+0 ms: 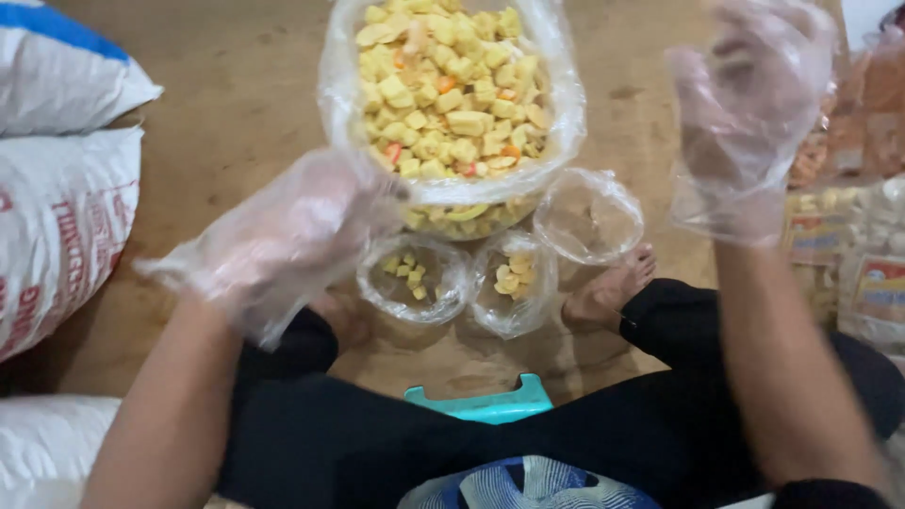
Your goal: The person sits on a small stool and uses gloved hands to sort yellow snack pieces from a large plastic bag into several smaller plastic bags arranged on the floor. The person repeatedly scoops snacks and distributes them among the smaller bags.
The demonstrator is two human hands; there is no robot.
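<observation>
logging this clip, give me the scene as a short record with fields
setting: wooden floor, person seated above it
left hand: in a loose clear plastic glove, at the rim of the big bag
right hand: gloved, raised, holding nothing
big bag: clear, full of yellow snack pieces with a few orange ones
small bags: two with a few pieces, one empty
left side: white sacks

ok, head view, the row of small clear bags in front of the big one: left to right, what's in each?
Small bag with a few yellow pieces → small bag with more yellow pieces → empty small bag, set slightly farther back.
</observation>
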